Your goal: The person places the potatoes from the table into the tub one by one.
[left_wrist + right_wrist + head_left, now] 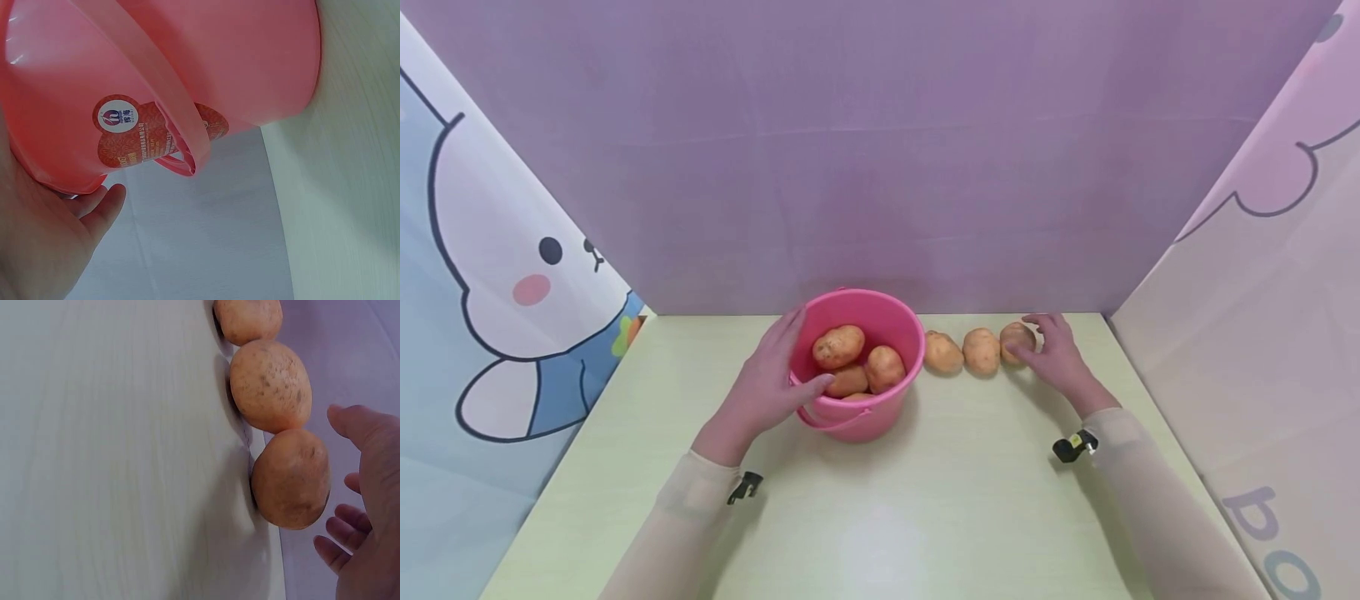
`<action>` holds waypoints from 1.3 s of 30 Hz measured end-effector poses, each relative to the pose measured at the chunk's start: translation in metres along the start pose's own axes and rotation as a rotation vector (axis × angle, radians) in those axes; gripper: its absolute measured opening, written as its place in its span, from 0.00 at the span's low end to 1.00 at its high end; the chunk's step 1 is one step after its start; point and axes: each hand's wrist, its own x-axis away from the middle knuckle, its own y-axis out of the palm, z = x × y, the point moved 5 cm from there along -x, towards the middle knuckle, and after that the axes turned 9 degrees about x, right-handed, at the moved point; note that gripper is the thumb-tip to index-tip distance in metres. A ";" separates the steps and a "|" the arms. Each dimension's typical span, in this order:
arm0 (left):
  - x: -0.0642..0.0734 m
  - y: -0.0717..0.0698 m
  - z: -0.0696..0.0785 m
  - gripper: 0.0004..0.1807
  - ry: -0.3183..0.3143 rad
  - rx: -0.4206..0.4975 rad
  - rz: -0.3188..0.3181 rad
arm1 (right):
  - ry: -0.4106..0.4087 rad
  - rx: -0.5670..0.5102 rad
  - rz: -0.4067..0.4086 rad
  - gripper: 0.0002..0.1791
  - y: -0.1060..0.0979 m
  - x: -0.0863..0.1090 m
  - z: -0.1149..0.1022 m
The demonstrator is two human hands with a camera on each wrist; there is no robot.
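A pink bucket [880, 421] stands upright near the table's back, with several potatoes [838, 347] inside. My left hand [767, 379] is spread along the bucket's left rim, its thumb reaching over the rim. From the left wrist, the hand [47, 234] shows beside the bucket wall [250, 56], fingertips right at the rim. To the right of the bucket, three potatoes lie in a row. My right hand [1056, 354] curves loosely around the rightmost potato [1017, 342]. The right wrist view shows a gap between the right hand [369, 506] and that potato [292, 480].
The other two potatoes in the row are a middle one [981, 352] and a left one [943, 353] close by the bucket. A purple backdrop [880, 167] rises behind the pale table [925, 500]. Printed cloth panels border both sides. The bucket's handle [156, 75] hangs down.
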 end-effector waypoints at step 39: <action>0.000 0.001 0.000 0.63 -0.018 0.008 -0.010 | 0.110 -0.231 -0.325 0.64 0.022 -0.010 0.030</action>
